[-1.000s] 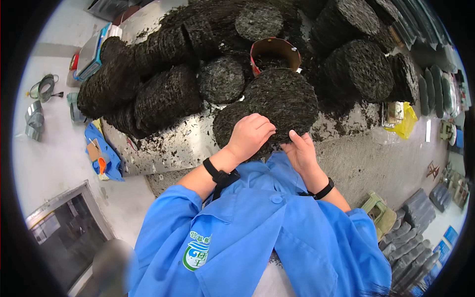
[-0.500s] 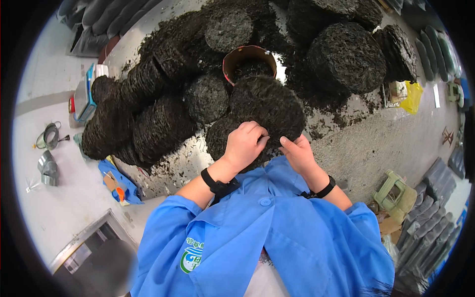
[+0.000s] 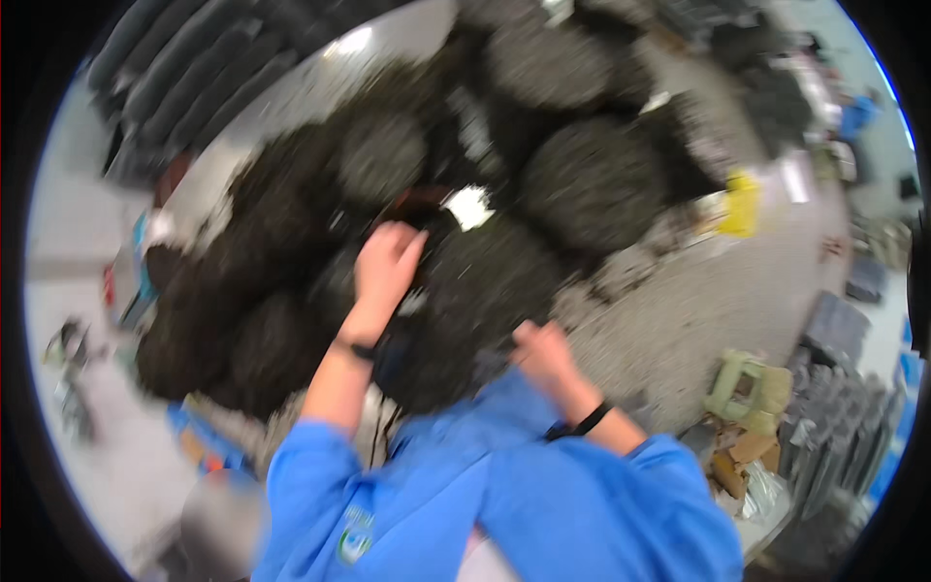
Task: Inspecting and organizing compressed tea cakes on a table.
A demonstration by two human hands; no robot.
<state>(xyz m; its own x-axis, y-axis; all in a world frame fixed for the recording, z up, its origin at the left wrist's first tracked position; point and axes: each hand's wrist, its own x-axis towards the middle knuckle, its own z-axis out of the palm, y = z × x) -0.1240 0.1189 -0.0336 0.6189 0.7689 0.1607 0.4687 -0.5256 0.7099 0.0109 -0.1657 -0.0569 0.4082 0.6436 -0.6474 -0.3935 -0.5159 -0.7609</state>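
Note:
A large dark round cake of what looks like dried seaweed [image 3: 495,276] lies tilted in front of me. My right hand [image 3: 550,357] is closed at its near right edge, thumb on top and the other fingers mostly hidden. To the left of the cake, my left hand [image 3: 386,262] is raised by the rim of a reddish-brown round tub [image 3: 424,202]. Its fingers are bent and drawn together, slightly blurred. Whatever they may pinch cannot be made out. Another dark cake's edge [image 3: 427,373] shows beneath, near my lap.
Rows of stacked dark cakes [image 3: 267,344] fill the table's left side, with larger round stacks [image 3: 596,184] at the far right. A yellow packet [image 3: 740,204] lies beyond them. Crumbs litter the grey tabletop [image 3: 679,320]. A pale green plastic stool [image 3: 742,388] stands at the right.
My left hand has left the cake and moved left and away to the tub. My right hand stays at the cake's edge. The view has swung and blurred.

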